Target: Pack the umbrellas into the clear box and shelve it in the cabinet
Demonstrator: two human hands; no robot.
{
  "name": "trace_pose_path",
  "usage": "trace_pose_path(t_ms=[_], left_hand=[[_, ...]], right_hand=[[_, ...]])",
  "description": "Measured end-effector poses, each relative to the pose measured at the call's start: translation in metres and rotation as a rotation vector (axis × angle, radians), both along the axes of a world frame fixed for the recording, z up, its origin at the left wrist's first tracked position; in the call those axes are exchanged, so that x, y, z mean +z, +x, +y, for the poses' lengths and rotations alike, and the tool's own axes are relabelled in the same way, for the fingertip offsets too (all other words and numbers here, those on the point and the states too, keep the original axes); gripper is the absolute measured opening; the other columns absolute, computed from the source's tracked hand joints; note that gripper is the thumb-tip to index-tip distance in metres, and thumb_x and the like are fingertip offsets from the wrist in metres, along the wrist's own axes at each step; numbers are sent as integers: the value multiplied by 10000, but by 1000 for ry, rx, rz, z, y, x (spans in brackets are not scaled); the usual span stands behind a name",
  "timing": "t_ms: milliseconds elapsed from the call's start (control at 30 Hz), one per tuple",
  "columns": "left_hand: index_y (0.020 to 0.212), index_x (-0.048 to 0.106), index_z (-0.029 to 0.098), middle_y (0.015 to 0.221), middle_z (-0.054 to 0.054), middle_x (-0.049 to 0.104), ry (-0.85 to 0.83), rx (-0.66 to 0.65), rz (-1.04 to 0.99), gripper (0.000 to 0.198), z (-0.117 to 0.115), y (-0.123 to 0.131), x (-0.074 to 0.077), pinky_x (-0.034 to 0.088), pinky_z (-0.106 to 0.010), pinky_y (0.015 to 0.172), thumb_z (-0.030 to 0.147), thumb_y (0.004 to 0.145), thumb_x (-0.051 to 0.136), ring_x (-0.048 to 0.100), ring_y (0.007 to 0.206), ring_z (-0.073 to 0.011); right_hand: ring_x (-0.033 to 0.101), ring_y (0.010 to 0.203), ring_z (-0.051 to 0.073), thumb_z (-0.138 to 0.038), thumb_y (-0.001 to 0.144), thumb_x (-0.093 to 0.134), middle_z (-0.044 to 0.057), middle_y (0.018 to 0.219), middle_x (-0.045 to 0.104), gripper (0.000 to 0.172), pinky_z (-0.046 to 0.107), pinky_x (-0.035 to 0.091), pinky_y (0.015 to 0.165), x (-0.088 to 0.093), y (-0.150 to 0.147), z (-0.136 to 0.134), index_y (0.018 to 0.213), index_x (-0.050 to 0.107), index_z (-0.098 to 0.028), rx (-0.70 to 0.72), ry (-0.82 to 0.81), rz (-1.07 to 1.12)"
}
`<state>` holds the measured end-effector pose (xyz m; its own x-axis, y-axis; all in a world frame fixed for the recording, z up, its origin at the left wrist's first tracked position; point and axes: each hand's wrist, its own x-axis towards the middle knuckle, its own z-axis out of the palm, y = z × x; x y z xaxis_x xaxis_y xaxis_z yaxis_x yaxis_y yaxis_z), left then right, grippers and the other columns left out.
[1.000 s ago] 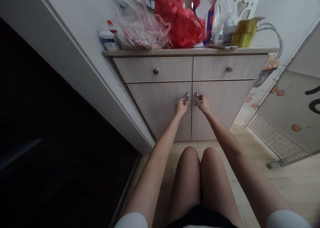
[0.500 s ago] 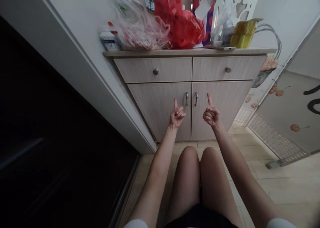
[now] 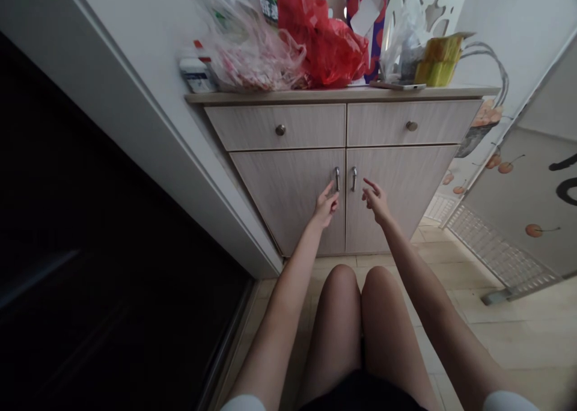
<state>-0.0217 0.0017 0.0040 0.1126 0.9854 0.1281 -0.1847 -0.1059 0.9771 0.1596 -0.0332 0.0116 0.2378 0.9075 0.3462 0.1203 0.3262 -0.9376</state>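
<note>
Head view: red bag [image 3: 331, 53] cropped at top, contents hidden. Left hand [image 3: 326, 207] loose, index out at left handle [image 3: 337, 179]; contact unclear. Right hand [image 3: 375, 203] holds nothing, just beside right handle [image 3: 354, 179]. Two handles flanking the seam, two closed doors [image 3: 279, 188], two drawers [image 3: 243, 122], two knobs [image 3: 280, 130].

Cabinet doors [image 3: 283, 191] were pale, streaked grey; handles [image 3: 338, 179] were silver.
One bag [image 3: 331, 53] was red, a box [image 3: 377, 38] purple with red spots.
</note>
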Motion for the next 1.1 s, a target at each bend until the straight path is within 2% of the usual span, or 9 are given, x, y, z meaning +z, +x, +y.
trace_pose_path(t_ms=[67,100,167,233,300,433,567,867,1100], left_hand=[[1270,618,178,671,26,569,38,235,184,410,17,12,2,451,-234,657,215,862,627,537,588,-97],[1192,655,160,754,-15,632,80,335,272,346,25,19,4,473,-253,725,208,850,644,597,688,-121],[1082,682,143,920,-87,695,178,436,421,259,39,30,8,478,-290,835,185,827,671,649,864,-171],[1013,685,132,981,-125,709,229,432,529,189,48,37,11,473,-308,860,168,828,664,661,919,-200],[951,681,129,950,-132,718,234,405,607,117,52,39,10,475,-313,836,164,850,632,671,889,-209],[897,672,146,900,-113,725,274,390,663,91,47,33,2,474,-311,825,175,877,588,676,880,-214],[955,671,145,941,-128,732,332,415,656,131,26,23,-10,481,-318,831,191,893,565,683,905,-228],[936,678,167,898,-112,739,518,504,559,225,-52,-19,-35,508,-311,801,349,914,548,691,828,-219],[942,687,170,885,-109,745,484,629,454,364,-112,-65,-45,538,-310,791,501,891,544,709,828,-213]], right_hand=[[535,638,147,-469,802,554,53,835,650,481,300,457,661,-3,-7,19,1160,644,-162,-220,56,-247],[582,734,177,-468,805,561,105,954,673,469,332,473,741,-3,-10,29,1135,649,-147,-289,82,-352],[621,868,224,-464,818,567,163,1083,673,455,377,470,839,-3,-17,48,1123,643,-135,-356,85,-486],[638,912,243,-446,837,561,169,1062,687,406,388,469,861,-1,-22,64,1089,641,-138,-376,31,-524],[653,891,242,-408,860,534,150,986,706,332,383,476,847,0,-24,75,1038,640,-149,-380,-28,-509],[663,822,236,-369,866,498,135,929,716,261,374,486,801,-1,-25,78,962,632,-166,-389,-31,-489],[653,786,235,-418,851,507,117,900,715,272,366,484,755,-7,-20,53,927,627,-186,-403,16,-483],[643,797,216,-469,836,523,70,846,699,293,344,463,754,-17,7,-45,909,631,-206,-406,148,-480],[610,776,207,-426,816,549,65,820,674,261,341,451,745,-21,30,-103,889,644,-193,-534,197,-542]])
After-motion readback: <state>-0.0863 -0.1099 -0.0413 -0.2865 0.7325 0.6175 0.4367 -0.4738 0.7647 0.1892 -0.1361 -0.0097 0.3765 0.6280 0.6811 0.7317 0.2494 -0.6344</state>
